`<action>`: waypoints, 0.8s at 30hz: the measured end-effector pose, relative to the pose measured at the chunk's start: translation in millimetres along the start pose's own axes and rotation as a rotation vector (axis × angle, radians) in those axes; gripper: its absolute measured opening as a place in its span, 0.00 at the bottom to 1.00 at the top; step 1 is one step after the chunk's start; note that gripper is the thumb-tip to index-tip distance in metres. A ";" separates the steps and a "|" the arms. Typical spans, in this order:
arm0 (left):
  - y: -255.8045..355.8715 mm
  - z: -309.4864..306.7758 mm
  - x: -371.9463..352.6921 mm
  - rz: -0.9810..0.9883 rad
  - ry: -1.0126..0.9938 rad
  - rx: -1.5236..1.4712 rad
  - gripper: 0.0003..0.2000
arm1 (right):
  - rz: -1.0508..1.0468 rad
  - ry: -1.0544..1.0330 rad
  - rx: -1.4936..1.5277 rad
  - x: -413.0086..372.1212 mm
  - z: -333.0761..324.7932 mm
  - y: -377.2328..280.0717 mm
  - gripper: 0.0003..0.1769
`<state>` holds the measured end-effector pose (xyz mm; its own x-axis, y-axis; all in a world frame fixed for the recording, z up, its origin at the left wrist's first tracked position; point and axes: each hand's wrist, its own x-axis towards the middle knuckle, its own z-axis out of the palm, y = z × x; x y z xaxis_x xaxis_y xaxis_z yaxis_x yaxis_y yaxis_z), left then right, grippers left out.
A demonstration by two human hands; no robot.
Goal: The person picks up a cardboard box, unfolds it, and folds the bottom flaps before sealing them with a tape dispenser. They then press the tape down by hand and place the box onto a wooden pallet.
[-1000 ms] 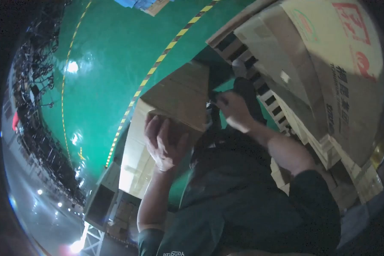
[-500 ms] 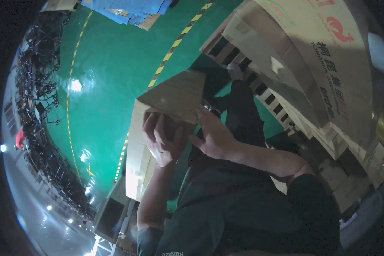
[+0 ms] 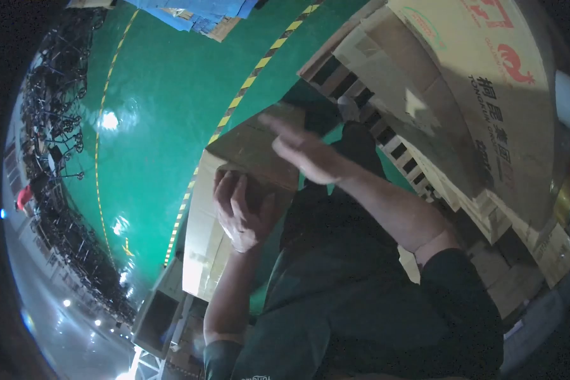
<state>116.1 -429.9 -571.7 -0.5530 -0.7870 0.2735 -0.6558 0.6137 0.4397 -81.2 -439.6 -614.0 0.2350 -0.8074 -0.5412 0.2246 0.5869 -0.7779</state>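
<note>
A brown cardboard box (image 3: 202,221) stands in front of my body, with one long side and its top face in view. My left hand (image 3: 242,214) is closed on the box's near edge, its fingers bent over the cardboard and partly in shadow. Over the top face, my right hand (image 3: 307,151) is stretched out flat with its fingers extended and smeared by motion. Nothing shows in the right hand. Its fingertips overlap the upper part of the box in this view.
Large printed cardboard sheets or cartons (image 3: 449,95) are stacked on a slatted pallet (image 3: 386,136) at the right. Yellow-black tape (image 3: 240,95) runs along the green floor (image 3: 164,82). Blue-covered material (image 3: 202,12) lies at the top. Dark racks (image 3: 57,126) line the left.
My right hand has swung from the box's right edge up and over its top face, its fingers now straighter. My left hand stays on the near edge.
</note>
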 end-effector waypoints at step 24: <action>-62.3 -102.0 -90.3 -0.516 0.367 0.190 0.22 | 0.141 0.191 -0.473 10.6 -29.4 0.8 0.28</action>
<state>259.3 -403.6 -536.5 0.0454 -0.9331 0.3567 -0.8878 0.1261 0.4427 -106.4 -449.5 -629.7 0.0461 -0.7453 -0.6651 -0.2582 0.6343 -0.7287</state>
